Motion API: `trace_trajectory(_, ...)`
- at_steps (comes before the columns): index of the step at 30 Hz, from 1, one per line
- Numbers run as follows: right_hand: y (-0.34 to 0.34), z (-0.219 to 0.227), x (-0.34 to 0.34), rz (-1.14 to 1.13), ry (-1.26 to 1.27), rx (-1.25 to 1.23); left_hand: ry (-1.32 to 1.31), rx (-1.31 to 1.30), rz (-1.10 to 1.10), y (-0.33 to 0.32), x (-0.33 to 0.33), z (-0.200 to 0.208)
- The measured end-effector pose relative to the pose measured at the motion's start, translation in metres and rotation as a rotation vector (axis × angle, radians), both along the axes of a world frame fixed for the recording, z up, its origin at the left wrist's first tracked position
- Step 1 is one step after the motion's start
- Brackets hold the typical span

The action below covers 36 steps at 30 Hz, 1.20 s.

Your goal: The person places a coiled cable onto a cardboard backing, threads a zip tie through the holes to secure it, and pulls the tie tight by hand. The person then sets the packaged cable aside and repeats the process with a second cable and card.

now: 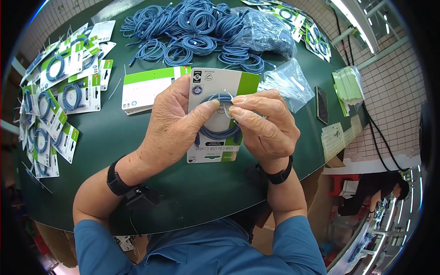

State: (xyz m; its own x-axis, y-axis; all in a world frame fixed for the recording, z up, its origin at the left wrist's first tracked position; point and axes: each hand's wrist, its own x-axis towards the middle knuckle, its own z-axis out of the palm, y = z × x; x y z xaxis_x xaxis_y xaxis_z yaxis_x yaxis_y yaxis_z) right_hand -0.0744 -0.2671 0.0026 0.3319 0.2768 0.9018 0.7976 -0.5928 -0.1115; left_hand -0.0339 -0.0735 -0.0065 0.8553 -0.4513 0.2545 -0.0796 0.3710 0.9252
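My left hand (170, 120) grips a white and green packaging card (220, 79) by its left edge, the thumb pressing on a coiled blue cable (219, 134) that lies against the card's face. The card's print is upside down from where I look. At the coil's upper right, the thumb and fingers of my right hand (270, 124) pinch a thin whitish cable tie (228, 111) that passes around the cable. Part of the tie is hidden behind my fingertips. Both wrists wear black bands.
A stack of blank cards (149, 89) lies left of my hands. Loose coiled cables (192, 27) pile up behind, beside a bag of cables (268, 34) and a bag of white ties (291, 82). Finished-looking carded cables (57, 68) fill the left side. A phone (322, 105) lies right; a person (371, 192) works beyond.
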Motion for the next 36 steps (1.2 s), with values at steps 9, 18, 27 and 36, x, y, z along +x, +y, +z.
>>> trace_trajectory(9,0.000,-0.002,0.005,-0.001,0.001,0.054,-0.025,0.028,0.019,0.000,-0.002,0.001)
trace_trajectory(18,-0.001,0.003,0.008,-0.038,0.017,0.032,-0.173,0.063,0.084,-0.003,-0.006,-0.006)
trace_trajectory(27,-0.001,0.006,0.008,-0.074,0.056,-0.028,-0.232,0.186,0.146,-0.002,-0.002,-0.014)
trace_trajectory(36,-0.003,0.009,0.007,-0.115,0.051,-0.108,-0.178,0.118,0.118,-0.003,-0.003,-0.008)
